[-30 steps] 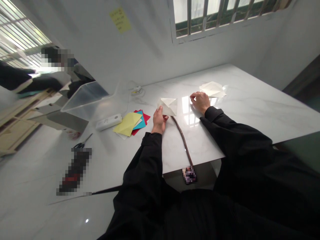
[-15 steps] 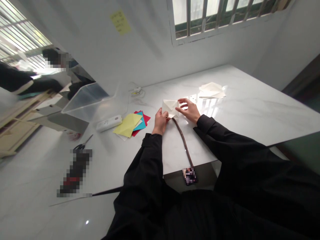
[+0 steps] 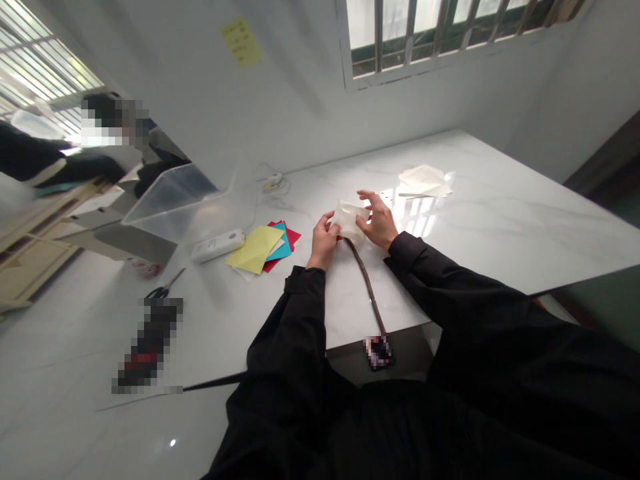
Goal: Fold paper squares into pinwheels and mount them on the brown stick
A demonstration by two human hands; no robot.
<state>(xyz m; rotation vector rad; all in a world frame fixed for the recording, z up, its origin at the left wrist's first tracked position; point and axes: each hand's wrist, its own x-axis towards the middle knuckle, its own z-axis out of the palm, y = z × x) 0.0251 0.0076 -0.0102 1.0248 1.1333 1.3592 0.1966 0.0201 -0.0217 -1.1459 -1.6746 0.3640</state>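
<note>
- My left hand (image 3: 324,241) is pinching the paper (image 3: 349,215) at its near left side, thumb lying on top, other fingers reaching underneath
- My right hand (image 3: 380,224) is meeting the paper's right side with its thumb, while the index finger is standing up off the sheet; I cannot tell whether the fingers behind are closing on the edge
- The paper is sitting between my two hands, its surface showing creases and its far edge tilting
- I am judging this as two-handed shaping, so the left pinch should be doing the steadying, firm enough against slipping, light enough against crumpling
- The right thumb should be pressing flat and evenly, not digging in, or I am risking a stray crease or a tear
- Both hands should be pulling level, since uneven tension is likely skewing thin paper
- The brown stick (image 3: 367,275) is running from just below my hands toward my body, so I am wanting the paper clear of it
- White sheets (image 3: 424,181) are lying beyond my right hand, coloured sheets (image 3: 255,250) left of my left hand, both well out of the way
</note>
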